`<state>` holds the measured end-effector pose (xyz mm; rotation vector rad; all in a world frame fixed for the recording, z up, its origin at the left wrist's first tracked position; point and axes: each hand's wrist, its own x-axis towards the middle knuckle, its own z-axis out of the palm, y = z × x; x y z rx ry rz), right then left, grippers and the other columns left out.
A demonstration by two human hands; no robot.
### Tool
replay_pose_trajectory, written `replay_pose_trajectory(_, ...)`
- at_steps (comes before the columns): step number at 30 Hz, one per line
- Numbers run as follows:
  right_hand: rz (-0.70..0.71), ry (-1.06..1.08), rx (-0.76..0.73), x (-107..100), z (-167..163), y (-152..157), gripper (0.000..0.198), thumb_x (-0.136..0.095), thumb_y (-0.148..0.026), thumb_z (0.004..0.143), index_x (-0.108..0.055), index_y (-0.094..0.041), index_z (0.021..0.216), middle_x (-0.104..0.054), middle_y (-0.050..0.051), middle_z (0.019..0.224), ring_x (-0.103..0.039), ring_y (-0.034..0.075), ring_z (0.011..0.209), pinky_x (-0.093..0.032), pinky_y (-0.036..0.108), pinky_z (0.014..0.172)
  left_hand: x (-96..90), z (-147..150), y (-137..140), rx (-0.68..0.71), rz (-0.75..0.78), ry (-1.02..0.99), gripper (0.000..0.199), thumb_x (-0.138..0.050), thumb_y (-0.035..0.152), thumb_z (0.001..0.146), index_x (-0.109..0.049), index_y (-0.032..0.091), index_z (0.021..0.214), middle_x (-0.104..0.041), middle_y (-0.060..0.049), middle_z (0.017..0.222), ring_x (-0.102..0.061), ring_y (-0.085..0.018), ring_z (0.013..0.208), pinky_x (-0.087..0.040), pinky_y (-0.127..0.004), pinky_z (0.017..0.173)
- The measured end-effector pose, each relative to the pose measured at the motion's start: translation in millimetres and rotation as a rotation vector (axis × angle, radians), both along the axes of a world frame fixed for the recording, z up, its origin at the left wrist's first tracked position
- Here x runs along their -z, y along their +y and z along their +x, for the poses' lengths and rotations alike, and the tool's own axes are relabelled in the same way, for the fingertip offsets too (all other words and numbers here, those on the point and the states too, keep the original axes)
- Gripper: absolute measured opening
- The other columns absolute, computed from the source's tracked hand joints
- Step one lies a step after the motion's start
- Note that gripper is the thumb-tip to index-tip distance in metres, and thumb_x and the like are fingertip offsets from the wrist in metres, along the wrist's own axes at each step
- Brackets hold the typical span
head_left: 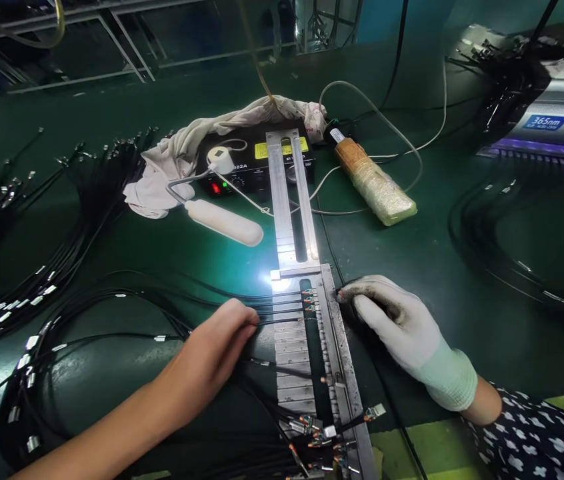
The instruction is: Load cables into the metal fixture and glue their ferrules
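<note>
My bare left hand (227, 340) pinches a thin black cable (282, 321), laid across the left side of a slotted metal fixture (296, 343). Several more black cables lie in the grooves just above it, their stripped ends (309, 301) with small coloured wires reaching the fixture's right rail. At the outer edge of that rail is my right hand (407, 327), in a white glove with dark-stained fingertips. Its fingers are curled, the fingertips at the rail; whether something small is between them I cannot make out. Cable ends with connectors (317, 433) are bunched over the fixture's near end.
Behind the fixture stands a black control box (242, 180) with a cloth (202, 133) draped around it. A white-handled tool (225, 223) and a wrapped tool (375, 180) lie nearby. Cable bundles (97, 193) spread left; a silver 365nm unit (557, 113) stands right.
</note>
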<state>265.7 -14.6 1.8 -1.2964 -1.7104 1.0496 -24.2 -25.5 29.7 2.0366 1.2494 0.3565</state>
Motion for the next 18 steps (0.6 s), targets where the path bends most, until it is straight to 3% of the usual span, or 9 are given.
replay_pose_trajectory(6,-0.002,-0.017,-0.008,-0.7,-0.6,0.1,0.016,-0.052,-0.031,0.096,-0.067,-0.027,0.098,-0.064,0.002,0.102,-0.060,0.020,0.097,-0.048,0.035,0.084,4.1,10.3,4.1,0.089,0.160,0.000,0.014,-0.043,0.015,0.097,-0.054,0.021,0.103,-0.053,-0.002,0.094,-0.053,-0.012,0.084,-0.043,-0.023,0.073)
replay_pose_trajectory(9,0.005,-0.017,-0.013,-1.2,-1.1,1.1,0.015,-0.052,-0.030,0.096,-0.067,-0.027,0.097,-0.065,0.001,0.101,-0.060,0.019,0.097,-0.048,0.034,0.085,5.6,7.9,5.7,0.126,0.205,0.006,0.024,-0.043,0.012,0.096,-0.055,0.022,0.114,-0.054,-0.002,0.091,-0.052,-0.011,0.079,-0.042,-0.021,0.069)
replay_pose_trajectory(12,0.006,-0.016,-0.012,-1.6,-0.3,0.9,0.015,-0.052,-0.029,0.096,-0.067,-0.027,0.098,-0.064,0.000,0.102,-0.059,0.018,0.098,-0.047,0.034,0.087,1.9,3.2,6.8,0.214,0.285,0.099,0.036,-0.037,0.009,0.095,-0.053,0.020,0.126,-0.054,-0.003,0.088,-0.051,-0.012,0.074,-0.042,-0.021,0.063)
replay_pose_trajectory(18,-0.004,-0.011,-0.014,-1.8,0.8,-0.2,0.015,-0.052,-0.029,0.097,-0.067,-0.028,0.098,-0.064,0.000,0.102,-0.059,0.018,0.098,-0.048,0.033,0.087,-2.5,4.8,9.7,0.302,0.428,0.235,0.038,-0.031,0.007,0.095,-0.056,0.014,0.123,-0.053,-0.005,0.086,-0.051,-0.012,0.070,-0.042,-0.022,0.061)
